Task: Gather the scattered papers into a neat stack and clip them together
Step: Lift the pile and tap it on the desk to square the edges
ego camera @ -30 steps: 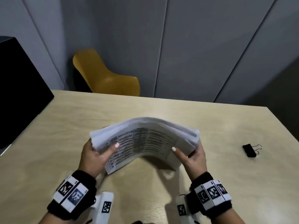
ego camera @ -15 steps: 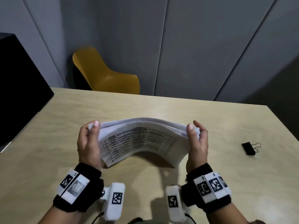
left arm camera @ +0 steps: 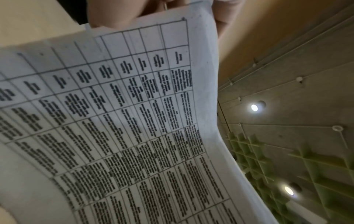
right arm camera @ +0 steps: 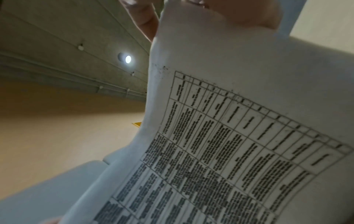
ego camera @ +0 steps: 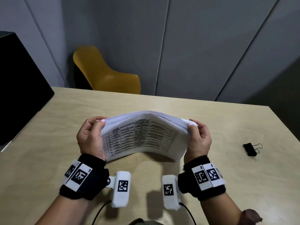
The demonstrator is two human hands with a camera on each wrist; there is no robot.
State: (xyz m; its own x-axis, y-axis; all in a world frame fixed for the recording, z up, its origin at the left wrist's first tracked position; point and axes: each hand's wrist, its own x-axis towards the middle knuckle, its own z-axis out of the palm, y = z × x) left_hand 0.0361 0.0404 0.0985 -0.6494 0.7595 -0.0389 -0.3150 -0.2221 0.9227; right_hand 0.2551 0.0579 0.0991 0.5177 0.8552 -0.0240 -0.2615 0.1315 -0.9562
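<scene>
A stack of white papers [ego camera: 141,137] with a printed table on the near sheet stands on its long edge on the table, bowed toward me. My left hand [ego camera: 90,135] grips its left end and my right hand [ego camera: 198,137] grips its right end, thumbs on my side and fingers curled over the top corners. Both wrist views are filled by the printed sheet [left arm camera: 114,128] [right arm camera: 239,144], with fingers [left arm camera: 114,13] [right arm camera: 249,13] holding its upper edge. A black binder clip [ego camera: 250,149] with wire handles lies on the table to the right, well apart from my right hand.
The wooden table [ego camera: 48,151] runs to a far edge with a yellow chair [ego camera: 107,73] behind it. A black box [ego camera: 19,88] sits on the table's left side. Grey wall panels stand behind.
The stack went from a loose, fanned hold to standing upright on its edge. Both hands shifted from under the sheets to the two side ends, and the edges now line up more closely.
</scene>
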